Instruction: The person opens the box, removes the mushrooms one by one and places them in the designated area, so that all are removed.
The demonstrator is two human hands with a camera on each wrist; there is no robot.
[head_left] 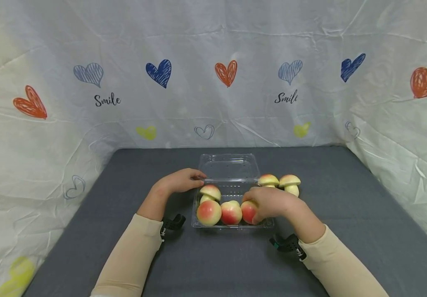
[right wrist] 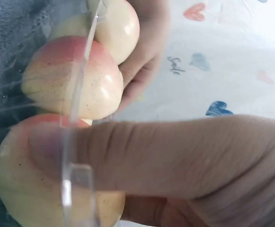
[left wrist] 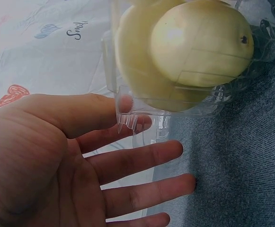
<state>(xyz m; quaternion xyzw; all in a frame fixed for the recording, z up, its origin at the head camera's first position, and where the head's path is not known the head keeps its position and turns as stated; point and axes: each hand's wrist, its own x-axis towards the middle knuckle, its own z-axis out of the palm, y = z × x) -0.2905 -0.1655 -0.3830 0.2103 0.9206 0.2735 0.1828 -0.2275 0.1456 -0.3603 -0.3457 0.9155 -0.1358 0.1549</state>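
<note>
**Left hand (head_left: 181,180) and right hand (head_left: 271,201), apart, at a clear container (head_left: 232,191)**

The left touches the container's rear-left corner, fingers spread, apparently steadying it; the right grips a mushroom shape (head_left: 248,211) inside its front-right. Three similar shapes (head_left: 209,213) sit inside it, two outside shapes (head_left: 289,180) right of it; its open lid (head_left: 230,166) lies behind.

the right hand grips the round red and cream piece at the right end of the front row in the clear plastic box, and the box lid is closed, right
Not quite: the clear plastic lid is open behind the clear plastic box, as the head view shows. The right hand does grip that round red-and-cream piece.
</note>
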